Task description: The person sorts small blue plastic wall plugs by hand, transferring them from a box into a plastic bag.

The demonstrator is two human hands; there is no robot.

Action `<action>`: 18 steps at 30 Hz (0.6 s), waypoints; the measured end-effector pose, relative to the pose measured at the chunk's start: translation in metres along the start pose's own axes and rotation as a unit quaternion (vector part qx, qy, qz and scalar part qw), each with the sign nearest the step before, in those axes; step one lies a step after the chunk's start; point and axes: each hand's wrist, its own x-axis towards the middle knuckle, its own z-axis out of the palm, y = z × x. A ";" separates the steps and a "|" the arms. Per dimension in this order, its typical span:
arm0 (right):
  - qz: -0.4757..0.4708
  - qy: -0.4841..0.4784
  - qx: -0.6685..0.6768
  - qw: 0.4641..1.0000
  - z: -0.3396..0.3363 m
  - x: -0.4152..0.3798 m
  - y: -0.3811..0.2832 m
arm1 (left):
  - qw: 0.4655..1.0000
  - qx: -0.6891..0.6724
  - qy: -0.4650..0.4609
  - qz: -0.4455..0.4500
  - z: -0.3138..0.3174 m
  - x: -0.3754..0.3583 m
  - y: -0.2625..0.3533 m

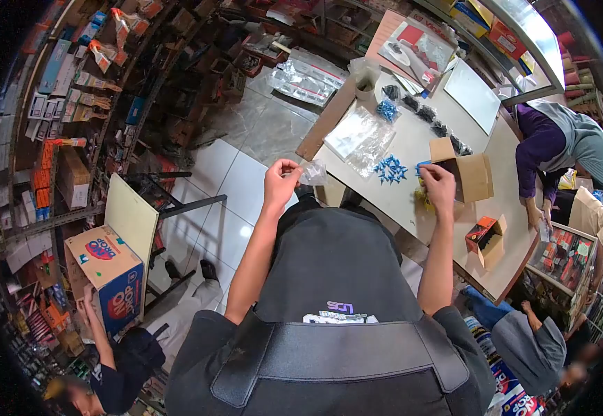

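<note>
My left hand (283,182) is closed on the edge of a small clear plastic bag (313,173), held off the table's near left edge. Over the table, my right hand (438,186) is pinched on a small blue piece (423,163), beside an open cardboard box (473,175). Several blue pieces (390,169) lie loose in a pile between my hands. Behind them, flat clear plastic bags (361,139) are spread on the table (402,201). Yellow items partly show under my right hand.
A filled bag of blue pieces (387,109) and several dark packets (426,113) lie farther back. An orange box (485,239) stands at the right. People are at the right side and lower left, one touching a large carton (104,277). Shelves line the left.
</note>
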 end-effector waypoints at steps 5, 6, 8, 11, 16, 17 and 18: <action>-0.037 -0.023 -0.084 0.996 0.052 -0.001 0.019 | 1.000 -0.019 0.002 0.005 -0.002 -0.004 -0.002; -0.024 -0.025 -0.067 0.997 0.059 0.000 0.024 | 1.000 -0.019 0.002 0.004 -0.002 -0.004 -0.003; -0.038 -0.007 -0.078 0.996 0.072 0.004 0.036 | 1.000 -0.018 -0.001 0.007 -0.004 -0.004 -0.006; -0.044 0.011 -0.118 0.992 0.074 0.001 0.021 | 1.000 -0.007 0.005 0.010 -0.006 -0.006 -0.007; -0.023 0.068 0.039 0.997 0.053 0.000 0.006 | 1.000 -0.019 0.016 0.008 -0.010 -0.009 -0.009; -0.051 0.130 0.039 0.989 0.044 -0.003 -0.005 | 0.999 -0.025 0.019 0.007 -0.011 -0.009 -0.011; -0.052 0.129 0.038 0.990 0.036 -0.002 -0.008 | 0.999 -0.026 0.020 0.007 -0.011 -0.009 -0.012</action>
